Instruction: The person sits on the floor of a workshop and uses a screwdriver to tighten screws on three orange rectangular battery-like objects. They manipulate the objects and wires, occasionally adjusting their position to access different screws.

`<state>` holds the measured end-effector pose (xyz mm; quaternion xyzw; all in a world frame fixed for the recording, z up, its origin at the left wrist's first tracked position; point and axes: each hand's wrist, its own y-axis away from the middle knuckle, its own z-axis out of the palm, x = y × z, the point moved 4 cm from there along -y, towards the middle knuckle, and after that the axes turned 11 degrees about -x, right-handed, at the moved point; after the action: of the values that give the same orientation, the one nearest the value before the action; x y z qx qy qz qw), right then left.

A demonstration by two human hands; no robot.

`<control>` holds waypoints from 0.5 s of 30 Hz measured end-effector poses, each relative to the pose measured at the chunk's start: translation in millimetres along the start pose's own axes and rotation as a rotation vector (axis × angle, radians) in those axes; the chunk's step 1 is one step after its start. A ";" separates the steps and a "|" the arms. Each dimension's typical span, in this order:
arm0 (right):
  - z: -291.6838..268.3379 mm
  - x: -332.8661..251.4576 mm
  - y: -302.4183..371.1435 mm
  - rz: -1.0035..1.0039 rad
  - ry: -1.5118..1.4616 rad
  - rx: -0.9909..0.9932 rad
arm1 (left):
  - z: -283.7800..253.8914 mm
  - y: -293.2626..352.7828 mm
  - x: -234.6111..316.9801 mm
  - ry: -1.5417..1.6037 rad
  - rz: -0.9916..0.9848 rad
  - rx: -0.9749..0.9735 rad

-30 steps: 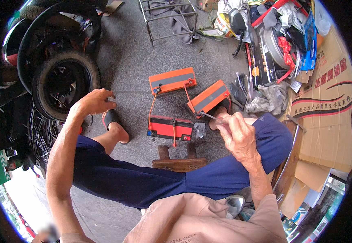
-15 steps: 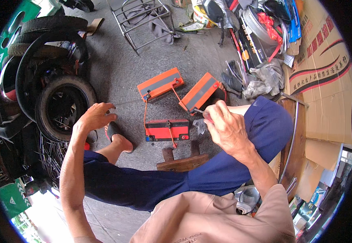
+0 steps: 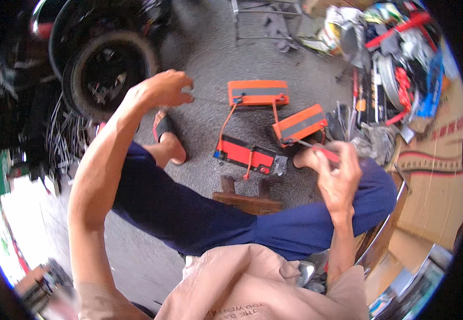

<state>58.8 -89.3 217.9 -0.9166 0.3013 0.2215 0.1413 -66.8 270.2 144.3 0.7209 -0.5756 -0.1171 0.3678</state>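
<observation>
My right hand (image 3: 340, 178) is closed round the red handle of a screwdriver (image 3: 329, 155). Its thin shaft points left to the near corner of the right orange battery (image 3: 299, 123), close to a terminal. A second orange battery (image 3: 258, 92) lies farther off. Nearer me is a red and black battery (image 3: 244, 153), slightly turned. Orange-red cables link the batteries, and one short lead (image 3: 248, 166) hangs over the red one's front. Above my left foot hovers my left hand (image 3: 163, 89), fingers loosely bent and apart, with nothing visible in it.
A small wooden stool (image 3: 247, 202) stands between my legs. Tyres (image 3: 109, 74) are stacked at the left, and a metal rack (image 3: 266, 21) is at the far side. Mixed bags and tools, with a big cardboard sheet (image 3: 428, 176), fill the right. A plastic scrap (image 3: 280, 165) lies beside the red battery.
The whole view has turned and shifted, so the batteries appear farther right. My right hand's grip has changed, now showing the red screwdriver handle. My left hand remains raised and apart from the batteries.
</observation>
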 end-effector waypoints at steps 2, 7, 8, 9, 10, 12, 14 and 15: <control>-8.3 -26.7 4.4 0.027 -0.050 0.077 | 5.0 4.2 -5.9 0.013 0.025 0.034; 25.9 -59.9 18.8 -0.156 -0.226 -0.067 | 8.3 18.9 -11.8 0.104 -0.037 0.046; 35.2 -63.7 22.7 -0.145 -0.242 -0.094 | 7.9 22.1 -12.4 0.118 -0.028 0.048; 43.6 -66.7 25.7 -0.137 -0.262 -0.126 | 9.2 24.5 -13.7 0.106 -0.020 0.068; 50.5 -67.3 28.2 -0.133 -0.262 -0.149 | 10.1 26.2 -14.9 0.094 -0.011 0.087; 58.2 -69.2 29.7 -0.153 -0.260 -0.155 | 13.4 32.9 -16.2 0.074 0.023 0.159; 64.6 -69.5 30.4 -0.155 -0.278 -0.166 | 18.2 33.7 -19.0 0.141 0.011 0.093; 67.1 -70.3 29.9 -0.160 -0.272 -0.175 | 19.3 33.8 -19.4 0.172 0.008 0.060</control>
<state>-31.7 -51.9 190.9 -0.9080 0.1854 0.3567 0.1177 -109.4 278.1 148.3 0.7367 -0.5480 -0.0357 0.3945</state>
